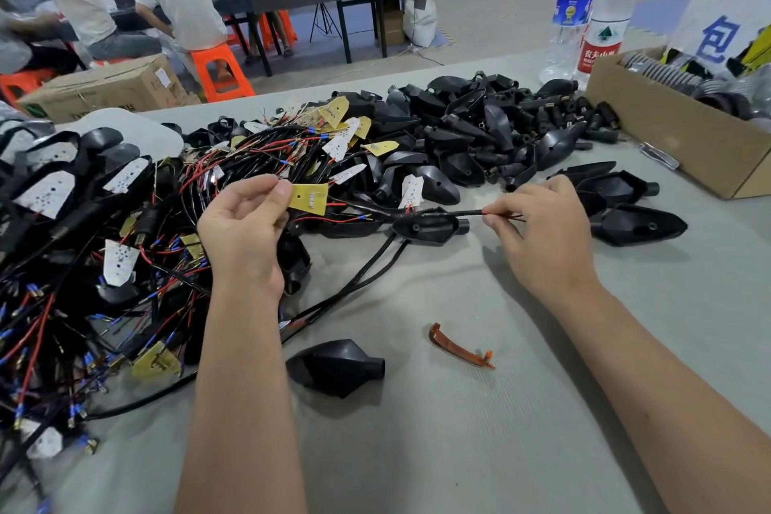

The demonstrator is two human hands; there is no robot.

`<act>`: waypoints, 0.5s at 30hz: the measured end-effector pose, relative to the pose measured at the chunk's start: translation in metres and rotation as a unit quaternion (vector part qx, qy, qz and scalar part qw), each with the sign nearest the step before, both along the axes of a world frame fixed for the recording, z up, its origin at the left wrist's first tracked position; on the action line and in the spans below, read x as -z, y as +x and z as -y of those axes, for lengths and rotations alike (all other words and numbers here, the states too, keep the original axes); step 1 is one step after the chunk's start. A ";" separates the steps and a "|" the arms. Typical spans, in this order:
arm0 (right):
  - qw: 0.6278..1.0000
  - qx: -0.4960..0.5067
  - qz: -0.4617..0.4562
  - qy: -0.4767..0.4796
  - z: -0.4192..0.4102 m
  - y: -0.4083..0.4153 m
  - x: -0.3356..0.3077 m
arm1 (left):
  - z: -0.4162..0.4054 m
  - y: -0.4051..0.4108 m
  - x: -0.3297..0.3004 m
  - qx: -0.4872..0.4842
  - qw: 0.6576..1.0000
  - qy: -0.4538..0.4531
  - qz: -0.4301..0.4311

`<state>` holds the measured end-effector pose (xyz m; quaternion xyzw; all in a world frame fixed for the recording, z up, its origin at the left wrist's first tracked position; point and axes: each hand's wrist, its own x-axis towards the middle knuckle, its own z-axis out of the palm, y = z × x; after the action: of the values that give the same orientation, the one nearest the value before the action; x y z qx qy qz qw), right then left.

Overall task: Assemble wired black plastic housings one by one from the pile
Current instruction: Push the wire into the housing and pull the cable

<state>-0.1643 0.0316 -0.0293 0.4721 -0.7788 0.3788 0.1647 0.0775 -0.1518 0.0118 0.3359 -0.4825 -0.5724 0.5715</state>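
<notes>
A: Left hand (244,230) is pinching the yellow board (309,198) between thumb and forefinger, holding it up over the wire tangle (125,263). Right hand (542,230) is pinching the bare red and black lead ends (507,215) where they are coming out of the neck of the housing (427,226).

B: And the housing itself?

A: Lying on the worktop (500,409) between the two hands, unsupported, at the near edge of the pile of black shells (479,129). The leads are running through it from board to fingertips.

B: What are you flagging?

A: Three things, all judgement. Pulling from the right with nothing steadying the housing may drag it along instead of seating the board. The leads look thin; a hard tug could be straining the joints at the board. And the board's wires are sitting just beside the tangle on the left, so a neighbouring loop may be catching and lifting other harnesses with it.

B: Anything further out?

A: A loose black shell (336,365) near the left forearm and an orange lens strip (461,346) near centre; a sweeping forearm could be knocking either one. Cardboard box (676,138) and two water bottles (592,12) are standing far right, well apart.
</notes>
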 end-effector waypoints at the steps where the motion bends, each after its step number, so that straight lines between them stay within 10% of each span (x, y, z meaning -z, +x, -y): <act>1: 1.000 0.008 -0.010 0.013 0.001 0.001 0.001 | -0.001 0.000 -0.001 0.021 1.000 -0.012 0.014; 15: 0.978 -0.202 -0.017 0.058 0.007 0.037 -0.006 | -0.009 -0.012 -0.005 0.110 0.991 0.060 -0.052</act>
<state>-0.1272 0.0241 -0.0231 0.6349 -0.6853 0.3498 0.0704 0.0659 -0.1429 0.0171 0.2837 -0.4510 -0.6766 0.5083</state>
